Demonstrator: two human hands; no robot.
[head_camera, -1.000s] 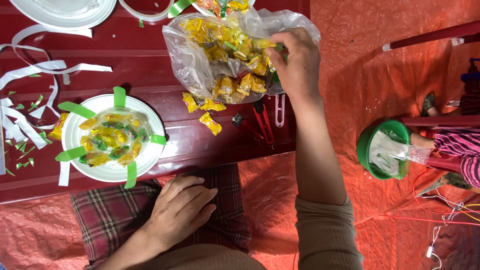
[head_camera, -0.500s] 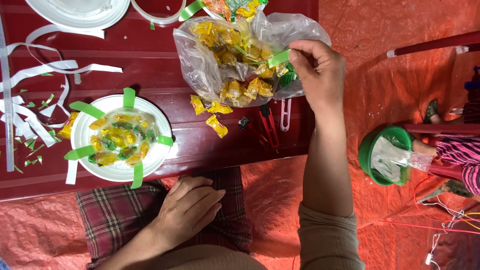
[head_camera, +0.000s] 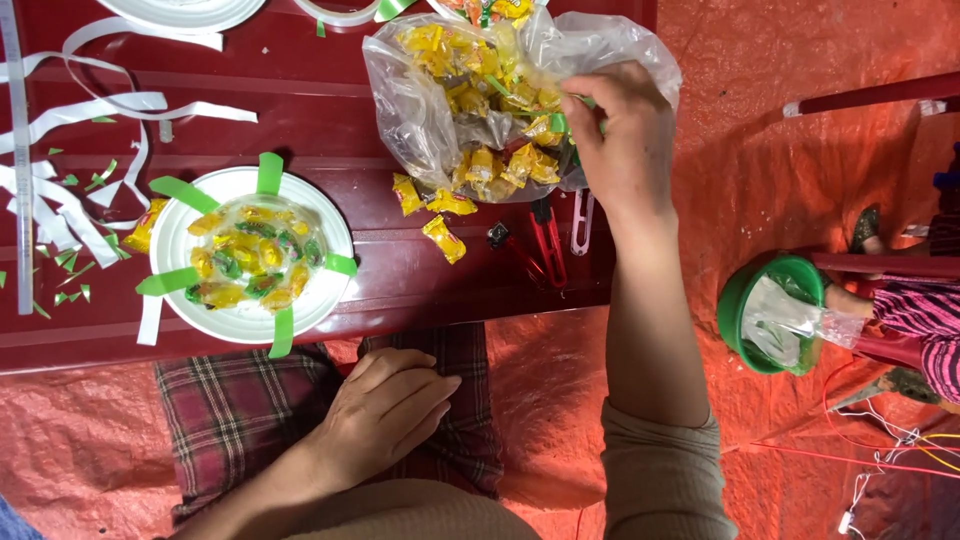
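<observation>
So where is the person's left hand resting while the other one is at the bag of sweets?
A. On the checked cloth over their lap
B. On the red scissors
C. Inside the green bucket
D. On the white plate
A: the left hand lies flat on the checked cloth below the table edge, apart from the white plate, while the right hand reaches into the clear bag of sweets.
</observation>
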